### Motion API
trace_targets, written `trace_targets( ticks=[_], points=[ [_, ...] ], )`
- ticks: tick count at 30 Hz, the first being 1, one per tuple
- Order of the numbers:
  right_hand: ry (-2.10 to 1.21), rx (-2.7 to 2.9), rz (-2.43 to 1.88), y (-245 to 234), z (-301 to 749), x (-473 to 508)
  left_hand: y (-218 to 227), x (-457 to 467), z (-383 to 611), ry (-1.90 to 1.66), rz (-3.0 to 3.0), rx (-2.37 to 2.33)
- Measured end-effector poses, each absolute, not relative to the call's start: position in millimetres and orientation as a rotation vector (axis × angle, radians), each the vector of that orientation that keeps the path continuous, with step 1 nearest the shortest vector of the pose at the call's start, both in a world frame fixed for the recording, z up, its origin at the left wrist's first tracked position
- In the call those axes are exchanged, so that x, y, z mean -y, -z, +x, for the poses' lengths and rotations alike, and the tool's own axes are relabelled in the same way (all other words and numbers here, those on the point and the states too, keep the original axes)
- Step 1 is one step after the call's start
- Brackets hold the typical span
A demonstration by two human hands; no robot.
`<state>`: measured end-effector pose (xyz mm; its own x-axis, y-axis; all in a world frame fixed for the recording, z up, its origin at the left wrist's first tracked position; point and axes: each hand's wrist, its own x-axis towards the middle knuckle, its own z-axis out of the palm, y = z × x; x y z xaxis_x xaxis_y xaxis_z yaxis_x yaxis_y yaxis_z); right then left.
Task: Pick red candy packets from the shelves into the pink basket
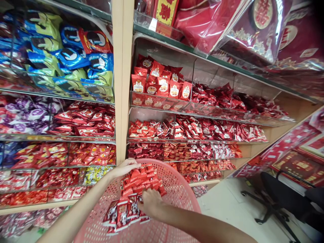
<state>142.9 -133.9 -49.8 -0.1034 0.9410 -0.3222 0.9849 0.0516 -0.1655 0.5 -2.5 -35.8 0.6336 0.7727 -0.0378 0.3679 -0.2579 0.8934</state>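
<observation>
Shelves (122, 77): full of shiny little bags (162, 82), at 12 o'clock.
Pink basket (182, 197): has lots of holes, sits under both hands.
Left hand (124, 168): at the basket's 11 o'clock edge; can't tell if it squeezes.
Right hand (152, 203): curled up inside; can't tell if it holds a bag.
Dark red bags (122, 214): at its 8 o'clock, close by.
Bright red bags (141, 177): piled at its 11 o'clock.
</observation>
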Motion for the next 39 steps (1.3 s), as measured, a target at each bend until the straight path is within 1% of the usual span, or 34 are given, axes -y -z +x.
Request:
trace_targets(
  ticks=[6, 9, 12, 15, 19, 22, 24, 27, 32, 39],
  points=[
    [0.598, -2.156, 2.066, 55.2, 144.9, 135.6, 37.6, 1.7, -0.1, -0.513, 1.872, -0.901],
    [0.611, -2.167, 2.068, 50.2, 147.7, 136.1, 34.6, 3.0, -0.7, -0.52, 1.88, -0.905],
    [0.572, -2.233, 2.058, 28.2, 153.0, 129.0, 30.5, 5.3, -1.3, -0.523, 1.89, -0.908],
    [0.475, -2.347, 2.081, -10.9, 162.5, 110.8, 29.8, 6.5, -1.3, -0.537, 1.886, -0.915],
    [0.227, -2.56, 2.196, -70.5, 180.7, 71.5, 34.4, 5.0, -0.7, -0.53, 1.85, -0.922],
    [-0.156, -2.588, 2.314, -104.1, 192.7, 35.9, 38.1, 2.6, -0.6, -0.514, 1.84, -0.886],
    [-0.391, -2.482, 2.381, -116.0, 196.8, 12.2, 39.7, 1.3, -0.8, -0.519, 1.847, -0.879],
    [-0.509, -2.279, 2.428, -117.7, 195.9, -18.4, 41.7, 0.3, -1.5, -0.515, 1.854, -0.894],
    [-0.46, -2.122, 2.484, -104.6, 187.1, -48.1, 44.9, -0.3, -2.5, -0.536, 1.864, -0.927],
    [-0.423, -2.084, 2.517, -100.2, 187.8, -55.7, 46.4, -1.4, -3.3, -0.539, 1.881, -0.927]
  ],
)
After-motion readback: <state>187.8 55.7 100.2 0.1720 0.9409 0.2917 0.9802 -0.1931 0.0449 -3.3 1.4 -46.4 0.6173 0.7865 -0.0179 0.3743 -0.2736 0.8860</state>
